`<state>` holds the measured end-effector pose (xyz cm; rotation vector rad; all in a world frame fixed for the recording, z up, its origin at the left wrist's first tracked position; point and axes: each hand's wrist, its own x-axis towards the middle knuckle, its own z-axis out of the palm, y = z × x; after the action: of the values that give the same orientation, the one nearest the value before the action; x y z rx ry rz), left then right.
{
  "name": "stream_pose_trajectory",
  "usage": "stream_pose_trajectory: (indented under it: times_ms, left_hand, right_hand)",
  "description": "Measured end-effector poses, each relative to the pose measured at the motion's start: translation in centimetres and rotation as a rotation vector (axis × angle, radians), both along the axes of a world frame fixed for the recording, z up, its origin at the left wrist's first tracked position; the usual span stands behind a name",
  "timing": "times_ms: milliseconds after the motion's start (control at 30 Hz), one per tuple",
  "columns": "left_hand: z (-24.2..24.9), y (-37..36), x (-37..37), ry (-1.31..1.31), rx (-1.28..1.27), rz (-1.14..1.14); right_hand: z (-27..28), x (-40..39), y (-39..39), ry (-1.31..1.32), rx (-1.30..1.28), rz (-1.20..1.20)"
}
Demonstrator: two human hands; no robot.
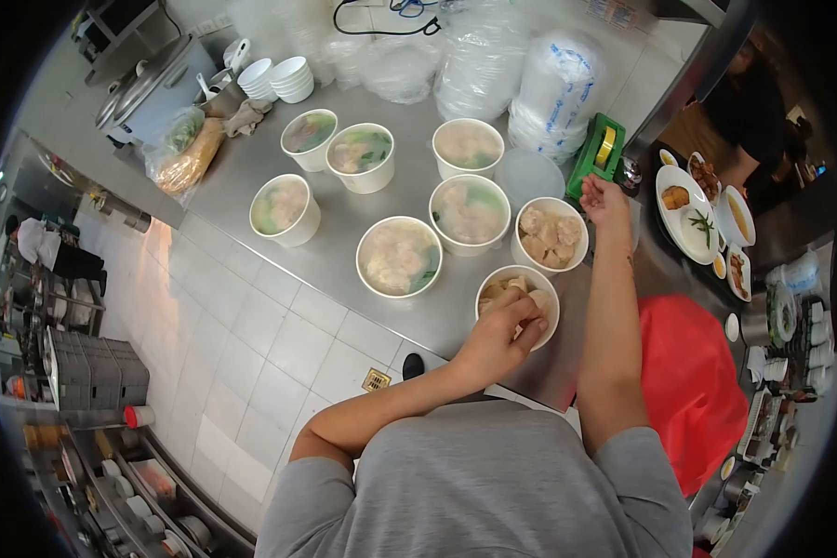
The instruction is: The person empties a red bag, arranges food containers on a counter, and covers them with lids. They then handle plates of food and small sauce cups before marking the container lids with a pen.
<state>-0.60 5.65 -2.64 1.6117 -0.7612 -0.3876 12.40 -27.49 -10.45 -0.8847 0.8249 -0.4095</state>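
My left hand (504, 337) reaches over the front paper bowl (545, 337), its fingers bent together at the pale dumplings inside; what they hold is hidden. Beside the green tape dispenser (597, 153), my right hand (604, 200) is raised with curled fingers, and whether it holds anything is too small to tell. Just left of it stands an open bowl of dumplings (550, 234). Several more white bowls, such as the one with dumplings and greens (400, 257), stand farther left and back. A round translucent lid (530, 177) lies behind the dumpling bowl.
Plastic-wrapped stacks (553, 93) line the back of the steel counter (223, 209). Small white bowls (291, 79) and bagged food (191, 158) are at the back left. A tray of plated dishes (688, 219) and a red cloth (688, 391) are on the right. Another person (758, 121) stands beyond.
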Motion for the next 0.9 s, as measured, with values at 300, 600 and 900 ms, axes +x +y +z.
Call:
stream_pose_trajectory:
  times_ms: [300,600,900]
  left_hand:
    - [1.6,-0.3,0.0,-0.095,-0.076,-0.017]
    - [-0.7,11.9,0.2,0.167,-0.096,0.423]
    - [-8.9,15.7,-2.1,0.558,-0.036,0.732]
  right_hand:
    - [-1.1,2.1,-0.4,0.189,0.122,0.069]
    - [10.4,2.7,19.2,-0.453,-0.496,0.664]
    - [3.2,2.1,29.3,-0.318,-1.719,0.926]
